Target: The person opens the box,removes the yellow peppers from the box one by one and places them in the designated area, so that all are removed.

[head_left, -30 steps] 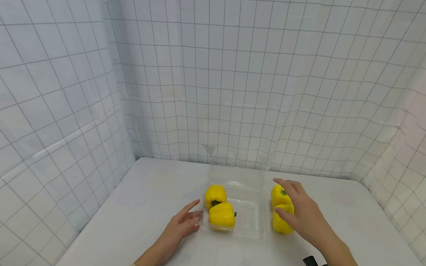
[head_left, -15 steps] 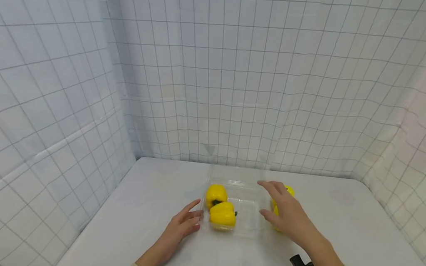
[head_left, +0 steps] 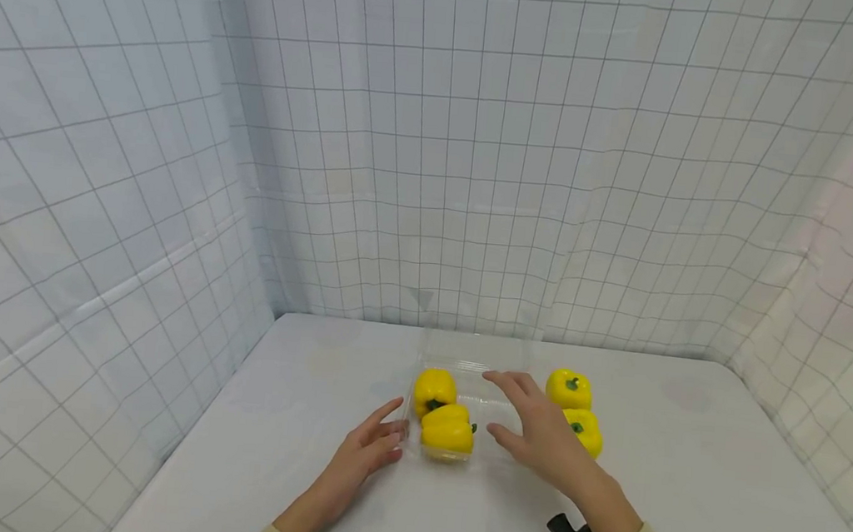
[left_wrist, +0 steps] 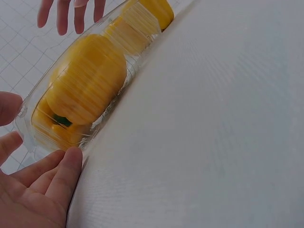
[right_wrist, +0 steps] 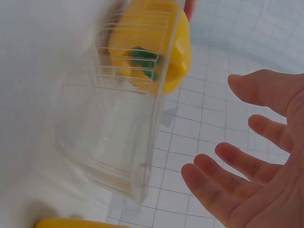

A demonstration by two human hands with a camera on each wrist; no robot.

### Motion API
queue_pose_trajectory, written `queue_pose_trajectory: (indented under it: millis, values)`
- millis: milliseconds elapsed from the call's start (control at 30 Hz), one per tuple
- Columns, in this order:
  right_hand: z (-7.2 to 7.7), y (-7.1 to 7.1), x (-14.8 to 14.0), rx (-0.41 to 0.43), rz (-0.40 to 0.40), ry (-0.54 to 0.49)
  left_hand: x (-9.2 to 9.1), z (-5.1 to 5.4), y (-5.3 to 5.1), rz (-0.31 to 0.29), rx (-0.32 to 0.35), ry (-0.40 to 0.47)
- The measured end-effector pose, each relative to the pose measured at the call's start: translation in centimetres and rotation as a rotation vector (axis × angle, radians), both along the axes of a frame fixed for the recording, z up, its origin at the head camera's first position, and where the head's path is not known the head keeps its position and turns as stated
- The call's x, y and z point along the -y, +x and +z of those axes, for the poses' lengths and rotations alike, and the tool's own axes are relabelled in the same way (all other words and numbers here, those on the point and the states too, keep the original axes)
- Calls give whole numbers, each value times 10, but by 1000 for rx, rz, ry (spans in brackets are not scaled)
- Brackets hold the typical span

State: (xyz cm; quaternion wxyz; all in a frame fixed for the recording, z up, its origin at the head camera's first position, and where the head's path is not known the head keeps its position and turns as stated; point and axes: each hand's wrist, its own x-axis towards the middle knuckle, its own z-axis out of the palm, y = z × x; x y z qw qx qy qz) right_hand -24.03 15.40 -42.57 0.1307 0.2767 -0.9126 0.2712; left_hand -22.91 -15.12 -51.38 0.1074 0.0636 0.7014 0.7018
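A clear plastic clamshell box stands on the table with its lid raised at the back. Two yellow bell peppers lie in its left half: a rear pepper and a front pepper with its stem to the right. My left hand rests at the box's left side, fingertips touching its wall, as the left wrist view also shows. Above the right half of the box hovers my right hand, fingers spread and holding nothing. In the right wrist view that hand is apart from the box.
Right of the box sit two more yellow peppers, a rear one and a front one partly behind my right hand. The white table is enclosed by white grid-patterned curtains at the back and sides.
My right hand has moved left from over the two outer peppers to above the box, uncovering those peppers. The left hand has stayed at the box's left side.
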Motion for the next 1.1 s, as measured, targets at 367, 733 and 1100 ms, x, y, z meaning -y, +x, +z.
queue_pose_trajectory:
  millis: [367,733,1100]
  values:
    - [-19,-11,21,85,51,-22,2,2,0,-13,-25,-22]
    - [-33,-23,29,234,153,-90,1,0,-1,-33,-44,-32]
    - [-39,-30,33,377,209,-82,2,-2,-2,-36,-44,-48]
